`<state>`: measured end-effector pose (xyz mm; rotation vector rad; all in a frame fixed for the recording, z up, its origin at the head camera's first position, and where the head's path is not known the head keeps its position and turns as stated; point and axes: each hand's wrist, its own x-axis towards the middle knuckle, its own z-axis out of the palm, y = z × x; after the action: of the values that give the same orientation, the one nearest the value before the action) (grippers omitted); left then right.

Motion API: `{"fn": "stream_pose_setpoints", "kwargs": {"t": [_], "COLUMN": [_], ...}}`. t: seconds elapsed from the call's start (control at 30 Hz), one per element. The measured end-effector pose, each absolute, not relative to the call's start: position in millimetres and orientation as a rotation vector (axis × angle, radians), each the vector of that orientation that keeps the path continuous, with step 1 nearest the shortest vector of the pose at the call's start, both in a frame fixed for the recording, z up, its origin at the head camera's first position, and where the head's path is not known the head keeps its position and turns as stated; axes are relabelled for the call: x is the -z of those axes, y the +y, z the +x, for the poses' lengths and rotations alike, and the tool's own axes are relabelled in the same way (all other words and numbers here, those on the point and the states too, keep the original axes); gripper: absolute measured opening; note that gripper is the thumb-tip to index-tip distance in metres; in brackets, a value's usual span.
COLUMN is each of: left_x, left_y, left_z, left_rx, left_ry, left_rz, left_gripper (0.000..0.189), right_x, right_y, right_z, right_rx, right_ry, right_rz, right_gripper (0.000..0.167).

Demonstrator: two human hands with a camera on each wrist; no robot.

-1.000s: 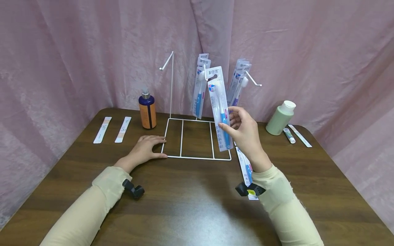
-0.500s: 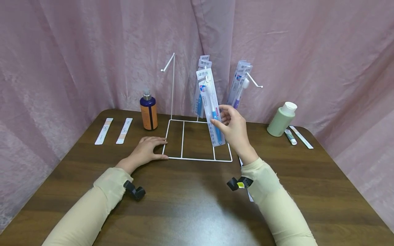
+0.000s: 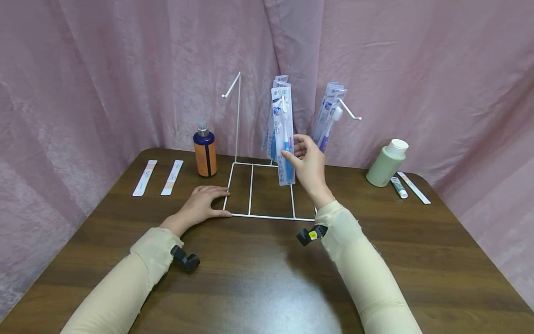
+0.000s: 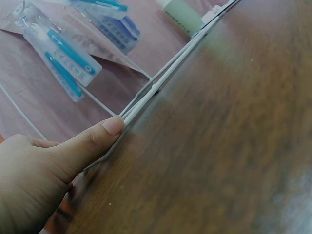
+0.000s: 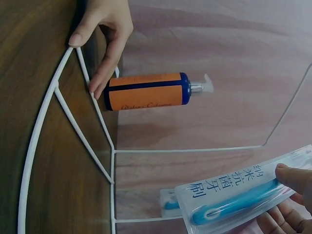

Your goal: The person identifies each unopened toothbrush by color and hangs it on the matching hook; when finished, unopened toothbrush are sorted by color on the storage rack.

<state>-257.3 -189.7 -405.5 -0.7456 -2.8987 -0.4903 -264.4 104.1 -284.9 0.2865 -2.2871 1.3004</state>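
My right hand (image 3: 309, 162) pinches a packaged blue toothbrush (image 3: 280, 153) upright, thumb in front and fingers behind. The tip of the rack's middle hook (image 3: 284, 103) shows in front of its card, at the hanging hole. Behind it hang other blue toothbrush packs (image 3: 282, 84), mostly covered. Packs with purple toothbrushes (image 3: 327, 113) hang on the right hook (image 3: 349, 110); the left hook (image 3: 231, 85) is bare. My left hand (image 3: 198, 208) rests at the front left corner of the white wire rack (image 3: 271, 217), with its thumb (image 4: 100, 136) on the corner and fingers along the side bar.
An orange and blue pump bottle (image 3: 205, 155) stands left of the rack, near two flat sachets (image 3: 144, 178). At right are a green bottle (image 3: 385, 166), a small tube (image 3: 399, 187) and another slim sachet (image 3: 414, 188). A pink curtain (image 3: 125, 83) hangs behind the table.
My right hand has carried the toothbrush pack left and back onto the middle hook's tip. The loose packs on the table are now hidden by my right arm. My left hand stays at the corner.
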Motion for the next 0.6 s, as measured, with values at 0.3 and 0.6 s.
{"fn": "stream_pose_setpoints", "kwargs": {"t": [0.3,0.6], "left_x": [406,404], "left_y": [-188,-190], "left_z": [-257,-257], "left_rx": [0.486,0.49], "left_ry": [-2.902,-2.904], "left_rz": [-0.747,-0.746], "left_gripper": [0.074,0.074], "right_x": [288,286], "right_y": [97,100], "right_z": [-282,-289], "right_rx": [-1.335,-1.287], "right_ry": [-2.28,-2.348], "right_rz": [0.258,0.27], "right_gripper": [0.048,0.049]}}
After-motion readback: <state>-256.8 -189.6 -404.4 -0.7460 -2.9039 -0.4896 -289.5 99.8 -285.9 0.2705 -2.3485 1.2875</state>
